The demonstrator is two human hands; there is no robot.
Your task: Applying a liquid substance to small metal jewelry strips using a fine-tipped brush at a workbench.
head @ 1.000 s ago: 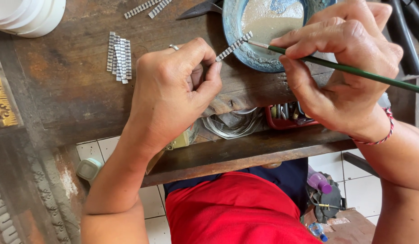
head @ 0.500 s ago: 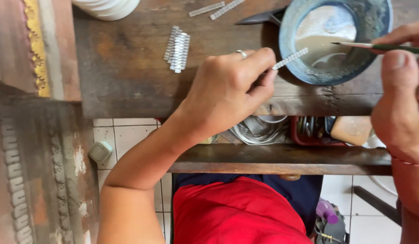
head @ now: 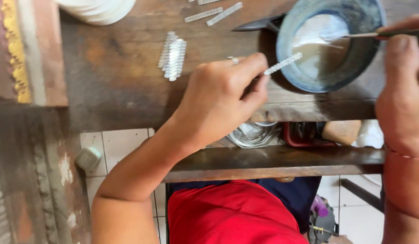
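My left hand (head: 223, 97) pinches one end of a small white beaded strip (head: 284, 63) and holds it over the near rim of a blue bowl (head: 363, 58) with pale liquid inside. My right hand (head: 406, 86) grips a thin green-handled brush (head: 376, 34) whose tip reaches into the bowl. A ring shows on my left hand. A pile of similar white strips (head: 172, 56) lies on the dark wooden table (head: 114, 86) to the left of that hand.
Two loose strips (head: 214, 13) lie at the far edge. White stacked dishes (head: 101, 9) stand at the top left. A dark blade (head: 257, 25) rests beside the bowl. A carved gilded frame (head: 20, 58) is at left; a shelf below holds wire and a red tray (head: 304, 135).
The view shifted, so the table moved right in the picture. My right hand moved from beside the strip to the right edge, and the brush tip now dips into the bowl.
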